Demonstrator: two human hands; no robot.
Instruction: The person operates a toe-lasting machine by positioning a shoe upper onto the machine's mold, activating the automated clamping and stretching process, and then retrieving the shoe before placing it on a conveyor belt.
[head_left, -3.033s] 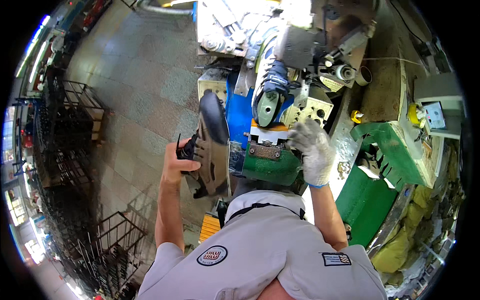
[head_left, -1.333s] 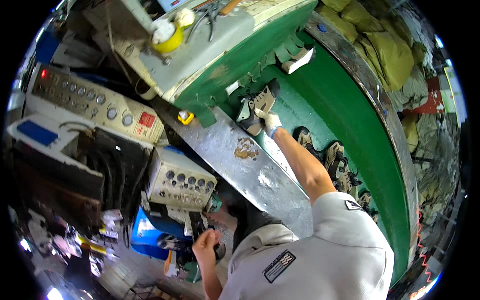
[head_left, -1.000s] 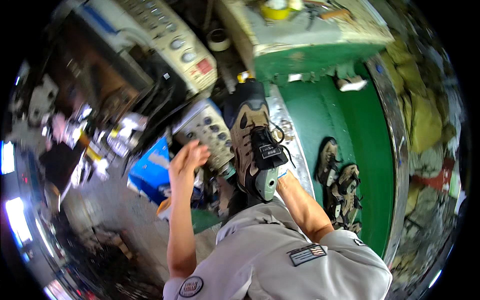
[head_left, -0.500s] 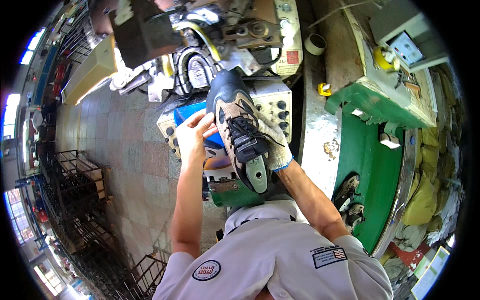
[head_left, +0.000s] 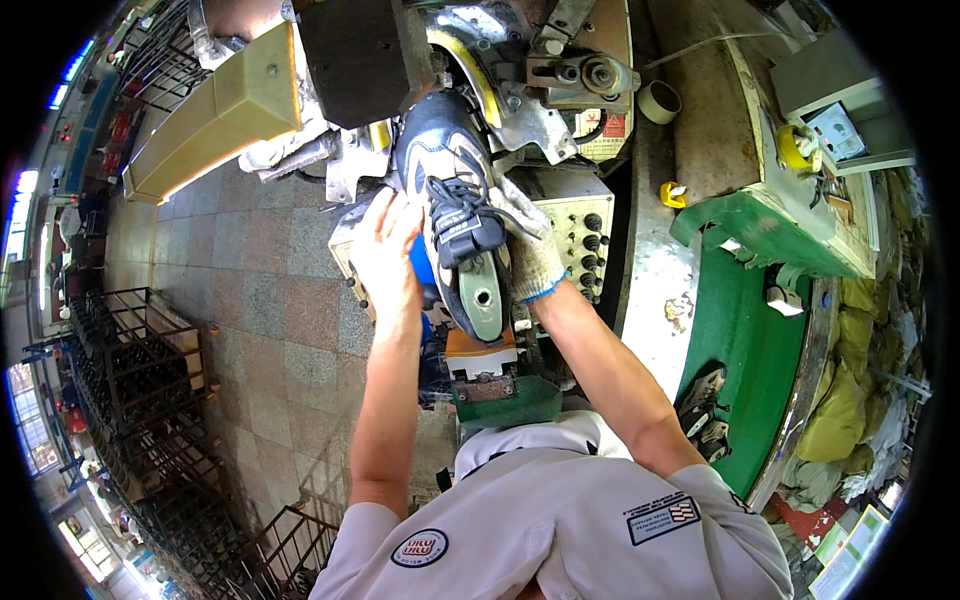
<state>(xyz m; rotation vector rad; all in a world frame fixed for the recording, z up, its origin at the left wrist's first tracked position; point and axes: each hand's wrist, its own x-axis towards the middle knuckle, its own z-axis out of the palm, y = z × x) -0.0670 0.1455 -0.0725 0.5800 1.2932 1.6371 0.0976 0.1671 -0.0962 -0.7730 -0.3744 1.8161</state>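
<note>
A grey and dark sneaker [head_left: 445,165] sits on a green shoe last [head_left: 481,295], toe pointing away from me, at the middle of a toe-shaping machine [head_left: 515,105]. Its dark toe lies between the machine's metal plates and curved yellow-edged parts. My bare left hand [head_left: 388,240] is closed against the shoe's left side, fingertips beside the laces and upper. My right hand [head_left: 533,250], in a pale knitted glove with a blue cuff edge, grips the right side. Black laces [head_left: 455,205] are tied over the tongue. The undersides of the fingers are hidden.
A control box with black knobs [head_left: 590,240] stands right of the shoe. Further right are a metal-topped bench [head_left: 655,270], a tape roll [head_left: 659,102] and a green trough [head_left: 745,350] holding a pair of shoes [head_left: 705,415]. Dark racks [head_left: 150,350] stand on the left.
The shoe has moved forward, its toe further in among the machine's plates. Both hands have gone with it, and my left hand's fingers have shifted along its side.
</note>
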